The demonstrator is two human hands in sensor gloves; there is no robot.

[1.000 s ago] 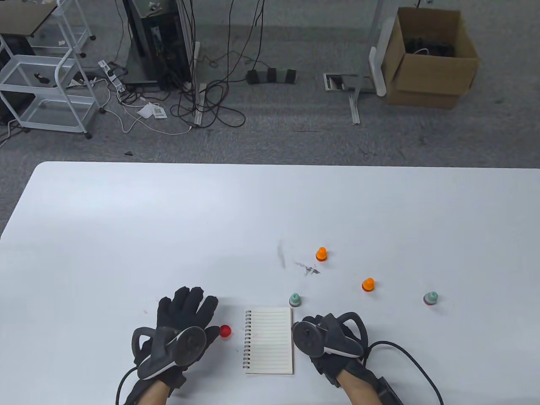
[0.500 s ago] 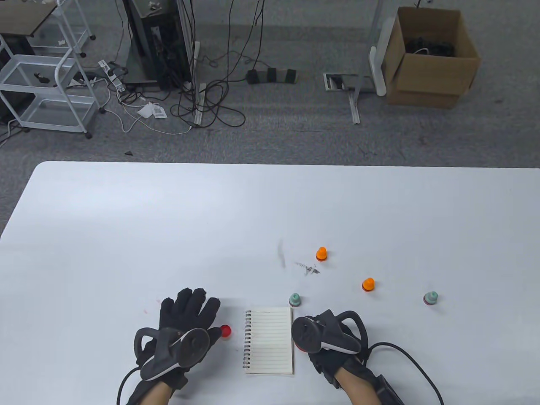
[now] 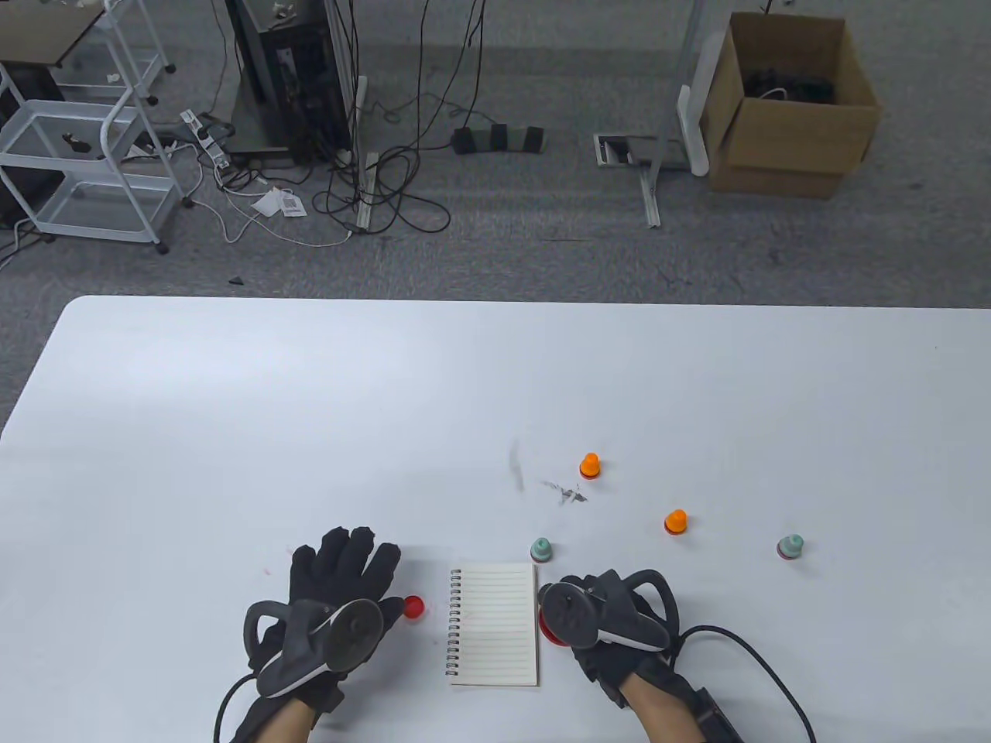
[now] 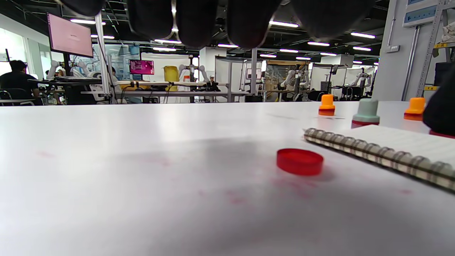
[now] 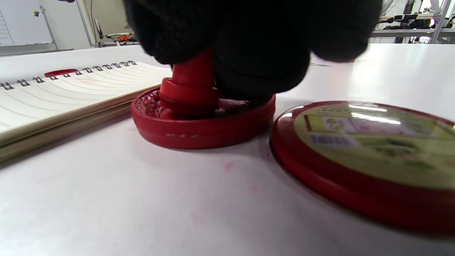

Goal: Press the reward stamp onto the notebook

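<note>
Our right hand (image 5: 249,39) pinches the small red plastic stamp (image 5: 192,89) in the round red ink pad (image 5: 199,131), just beside the lined spiral notebook (image 3: 495,623) (press evenly, lift straight); left hand (image 3: 344,576) lies spread.

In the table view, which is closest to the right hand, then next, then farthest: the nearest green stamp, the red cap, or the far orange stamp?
Measured from the right hand in the table view:
1. Nearest green stamp, just beyond the hand, by the notebook's top right corner.
2. Red cap, across the notebook, by the left hand.
3. Far orange stamp, farther up the table.
</note>
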